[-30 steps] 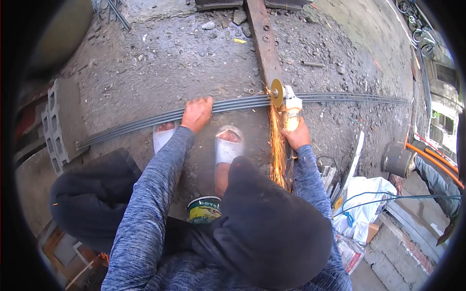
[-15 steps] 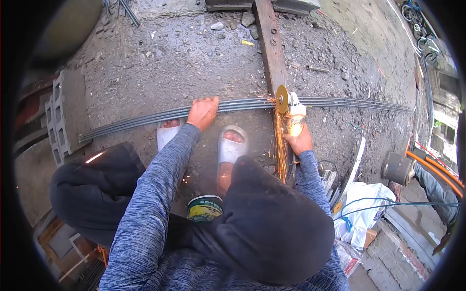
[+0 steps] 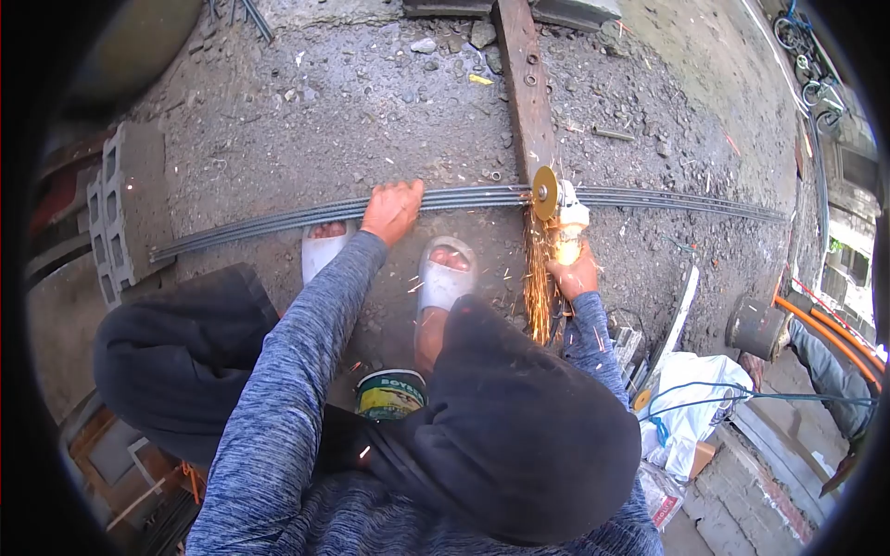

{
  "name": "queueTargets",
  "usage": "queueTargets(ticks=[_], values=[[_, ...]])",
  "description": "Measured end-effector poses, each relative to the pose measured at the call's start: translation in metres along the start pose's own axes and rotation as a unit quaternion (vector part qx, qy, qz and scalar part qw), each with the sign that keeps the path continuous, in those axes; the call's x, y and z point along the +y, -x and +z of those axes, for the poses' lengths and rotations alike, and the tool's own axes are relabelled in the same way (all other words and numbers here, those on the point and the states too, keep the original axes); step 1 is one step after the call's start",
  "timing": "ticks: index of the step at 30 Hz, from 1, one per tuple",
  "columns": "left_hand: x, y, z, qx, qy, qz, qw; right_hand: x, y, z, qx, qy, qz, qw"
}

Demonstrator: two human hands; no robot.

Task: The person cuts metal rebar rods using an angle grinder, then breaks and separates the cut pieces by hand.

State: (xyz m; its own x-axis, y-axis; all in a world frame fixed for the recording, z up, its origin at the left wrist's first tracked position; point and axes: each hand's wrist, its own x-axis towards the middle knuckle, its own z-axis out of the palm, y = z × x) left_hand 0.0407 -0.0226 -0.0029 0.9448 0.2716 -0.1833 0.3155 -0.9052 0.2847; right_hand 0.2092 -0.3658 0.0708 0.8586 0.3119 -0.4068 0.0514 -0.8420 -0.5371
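Note:
A bundle of several thin steel rebars (image 3: pixel 269 219) lies crosswise in front of me, passing over a wooden beam (image 3: pixel 528 102). My left hand (image 3: pixel 392 211) is closed around the bundle, left of the beam. In my right hand (image 3: pixel 577 273) is an angle grinder (image 3: pixel 573 215), its body glowing in the spark light. The grinder's tan cutting disc (image 3: pixel 545 193) stands upright against the bars where they cross the beam. Orange sparks (image 3: pixel 538 287) stream from the disc down towards me. Whether any bar is cut through cannot be made out.
My feet in white slides (image 3: pixel 447 273) stand close behind the bars. A paint bucket (image 3: pixel 391 394) sits between my legs. Hollow concrete blocks (image 3: pixel 113 218) stand at the left; a white plastic bag (image 3: pixel 695 398), a cord and orange tubing (image 3: pixel 834 338) are at the right.
The view has shifted slightly. The disc remains at the bars and the sparks keep flying, now spread somewhat wider. My left hand keeps its grip on the bundle.

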Motion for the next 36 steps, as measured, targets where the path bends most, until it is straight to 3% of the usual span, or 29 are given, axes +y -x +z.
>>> queueTargets(ticks=[11, 14, 17, 36], values=[[-0.001, 0.0, 0.001, 0.012, -0.007, 0.005, 1.0, -0.006, 0.01, -0.006, -0.011, 0.035, 0.029, 0.999], [0.0, 0.0, 0.001, 0.012, -0.003, 0.003, 1.0, 0.025, 0.007, 0.009, 0.045, 0.082, -0.007, 0.996], [0.001, 0.0, 0.0, 0.014, -0.008, 0.003, 1.0, -0.002, 0.012, -0.005, -0.019, 0.014, 0.052, 0.998], [0.001, 0.001, -0.001, 0.015, -0.015, 0.008, 1.0, -0.002, 0.022, -0.005, -0.001, 0.027, 0.017, 0.999]])
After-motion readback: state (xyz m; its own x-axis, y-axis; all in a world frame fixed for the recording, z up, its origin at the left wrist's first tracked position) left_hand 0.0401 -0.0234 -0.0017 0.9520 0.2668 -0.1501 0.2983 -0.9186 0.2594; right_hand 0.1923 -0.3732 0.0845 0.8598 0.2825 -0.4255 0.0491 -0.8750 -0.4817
